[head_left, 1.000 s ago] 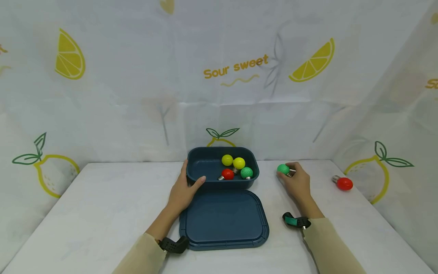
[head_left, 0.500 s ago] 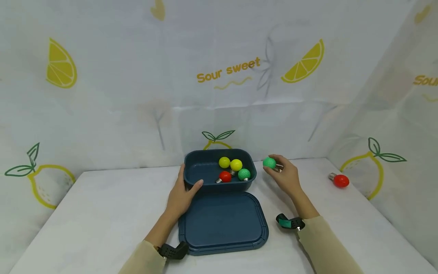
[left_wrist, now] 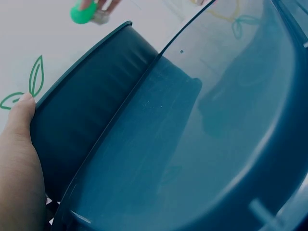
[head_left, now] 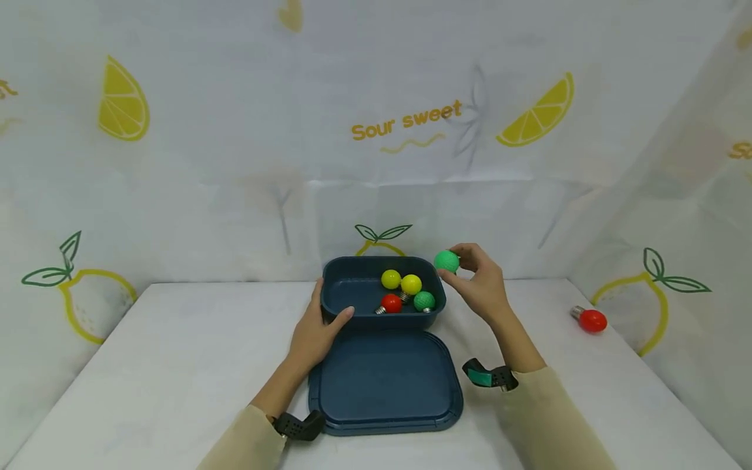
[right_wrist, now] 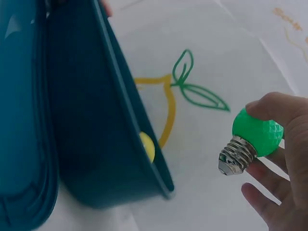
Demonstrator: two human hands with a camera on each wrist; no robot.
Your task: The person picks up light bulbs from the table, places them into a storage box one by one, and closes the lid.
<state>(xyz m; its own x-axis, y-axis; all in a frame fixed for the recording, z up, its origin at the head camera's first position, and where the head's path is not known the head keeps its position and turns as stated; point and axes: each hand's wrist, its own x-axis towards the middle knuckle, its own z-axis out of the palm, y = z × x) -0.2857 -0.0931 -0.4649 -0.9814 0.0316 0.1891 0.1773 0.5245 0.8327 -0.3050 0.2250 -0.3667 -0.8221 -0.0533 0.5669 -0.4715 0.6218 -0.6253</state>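
A green light bulb [head_left: 446, 262] with a silver screw base is pinched between the thumb and fingers of my right hand [head_left: 478, 282], above the right rim of a dark blue box [head_left: 352, 320]. The right wrist view shows the green bulb [right_wrist: 259, 134] beside the box wall, apart from it. My left hand [head_left: 311, 333] holds the box at its front left corner, the thumb along the front. Inside the box lie two yellow bulbs [head_left: 410, 284], a red bulb [head_left: 391, 303] and another green bulb [head_left: 424, 301], all towards the right.
A dark blue lid [head_left: 388, 385] lies flat on the white table in front of the box. Far right on the table is a loose red bulb [head_left: 593, 320]. A white lemon-print sheet [head_left: 235, 163] hangs behind the table and along its sides.
My right hand has lifted the green bulb and carried it left, from over the table to the box's right rim. My left hand stays on the box.
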